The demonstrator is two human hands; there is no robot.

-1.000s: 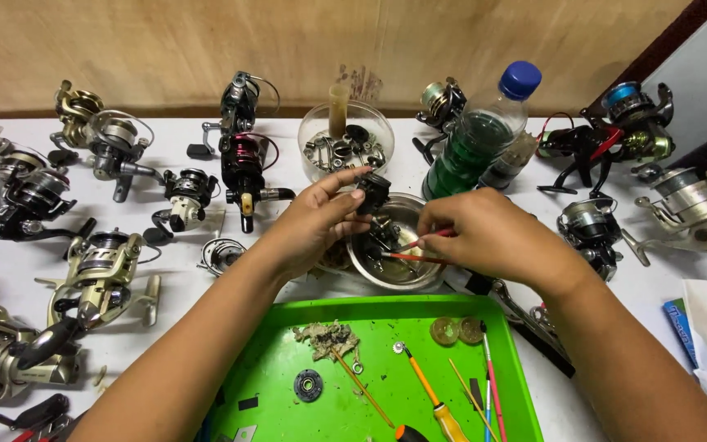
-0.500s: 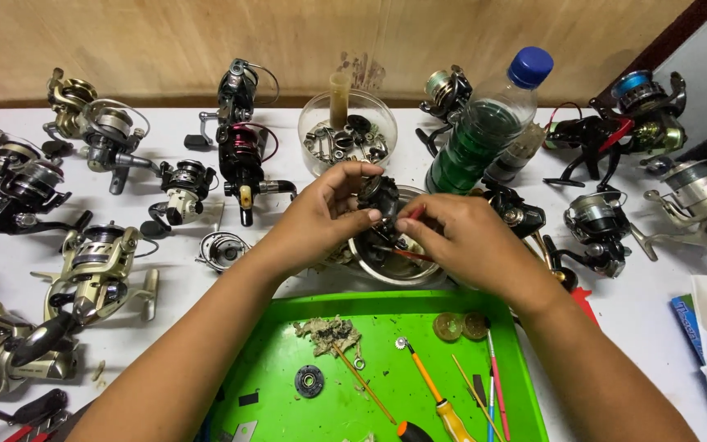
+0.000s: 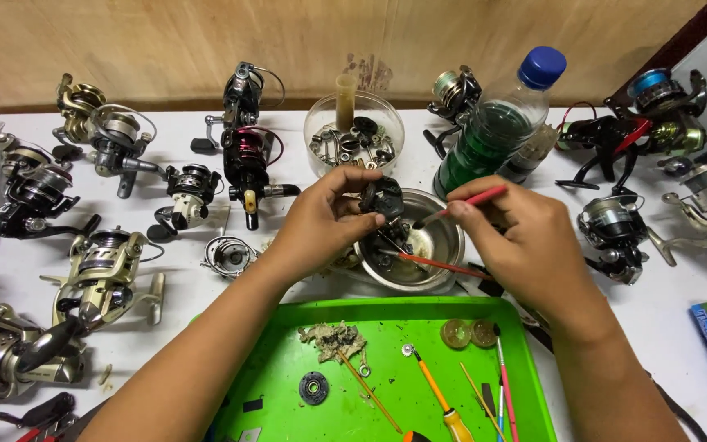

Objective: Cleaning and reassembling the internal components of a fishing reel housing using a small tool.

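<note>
The left hand [image 3: 321,221] pinches a small black reel part [image 3: 382,196] over the steel bowl [image 3: 443,245]; the right hand [image 3: 525,241] grips a thin red brush [image 3: 464,200] just beside it. The green tray [image 3: 525,360] sits at the bench's [image 3: 664,311] near edge, and fishing reels [image 3: 104,274] crowd both sides. A blue-capped bottle of green liquid [image 3: 493,131] stands behind.
</note>
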